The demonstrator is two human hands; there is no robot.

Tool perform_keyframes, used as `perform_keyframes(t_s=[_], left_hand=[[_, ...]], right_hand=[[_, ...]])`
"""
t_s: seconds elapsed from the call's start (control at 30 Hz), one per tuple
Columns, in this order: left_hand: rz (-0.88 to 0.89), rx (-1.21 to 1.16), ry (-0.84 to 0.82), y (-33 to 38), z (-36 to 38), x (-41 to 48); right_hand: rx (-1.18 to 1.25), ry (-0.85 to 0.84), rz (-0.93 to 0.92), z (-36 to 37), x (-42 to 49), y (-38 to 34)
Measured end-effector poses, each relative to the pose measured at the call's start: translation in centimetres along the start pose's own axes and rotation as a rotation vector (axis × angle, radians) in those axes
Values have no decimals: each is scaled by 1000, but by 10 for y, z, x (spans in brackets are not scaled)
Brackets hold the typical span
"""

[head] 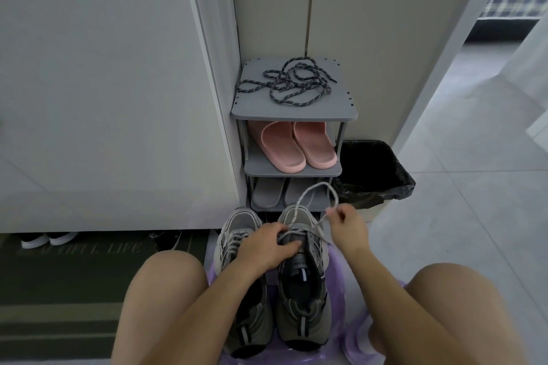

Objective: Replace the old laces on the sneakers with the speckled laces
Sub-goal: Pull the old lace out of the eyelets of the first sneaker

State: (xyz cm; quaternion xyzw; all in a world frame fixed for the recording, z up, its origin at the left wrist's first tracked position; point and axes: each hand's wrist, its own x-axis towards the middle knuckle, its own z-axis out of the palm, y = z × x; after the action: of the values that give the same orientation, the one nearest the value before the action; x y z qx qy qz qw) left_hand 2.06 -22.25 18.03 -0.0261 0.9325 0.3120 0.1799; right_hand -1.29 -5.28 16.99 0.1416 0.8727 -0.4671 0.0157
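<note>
Right hand (345, 221) is raised just beyond the toe of the right-side sneaker (302, 290), fingers curled in, tips pinching the old grey lace (321, 184). The lace arcs up from the hand in a loop and drops back to the sneaker's front eyelets. Left hand (267, 246) reaches across from the left and lies on the same sneaker's lacing and tongue, fingers nearly straight and spread, pressing down. I cannot tell whether it also traps a strand. The left-side sneaker (241, 228) is still laced in grey and is partly covered by the left forearm. Both sneakers stand side by side on a translucent purple stool (336, 281) between the knees, toes at its far edge. The speckled laces (293, 83) lie in a loose tangle across the middle and back of the top shelf of the grey shoe rack (293, 114), well apart from both hands. Lower shelves hold pink slippers (292, 148) and grey slippers (267, 195). A black-lined bin (376, 175) stands just right of the rack.
</note>
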Motion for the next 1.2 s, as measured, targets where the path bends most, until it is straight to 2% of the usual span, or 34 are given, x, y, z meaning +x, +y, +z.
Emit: perform_keyframes(t_s=[0.1, 0.17, 0.27, 0.37, 0.5, 0.63, 0.7, 0.73, 0.83, 0.9, 1.0, 1.2], left_hand=[[-2, -13, -5, 0, 0, 0], [-4, -12, -4, 0, 0, 0], [-2, -10, 0, 0, 0, -1], [4, -1, 11, 0, 0, -1], [1, 4, 3, -1, 0, 0], [5, -19, -2, -1, 1, -1], [5, -24, -1, -2, 1, -1], [4, -23, -1, -2, 1, -1], [5, -7, 1, -2, 0, -1], [4, -9, 0, -2, 1, -1], [8, -18, 2, -2, 1, 0], [3, -24, -2, -3, 1, -1]], right_hand=[[161, 126, 41, -13, 8, -2], [151, 30, 37, -14, 8, -1], [42, -224, 10, -3, 1, 6], [-69, -284, -44, 8, -4, 13], [-98, -222, -70, 10, -4, 11], [340, 75, 50, -3, -1, 2], [427, 105, 73, -6, -1, 1], [389, 47, 74, -4, -3, 0], [79, -205, 9, 9, -11, 2], [-58, -235, -32, 15, -12, 3], [-132, -163, -6, 12, -10, -1], [372, 189, 141, -5, 1, -3]])
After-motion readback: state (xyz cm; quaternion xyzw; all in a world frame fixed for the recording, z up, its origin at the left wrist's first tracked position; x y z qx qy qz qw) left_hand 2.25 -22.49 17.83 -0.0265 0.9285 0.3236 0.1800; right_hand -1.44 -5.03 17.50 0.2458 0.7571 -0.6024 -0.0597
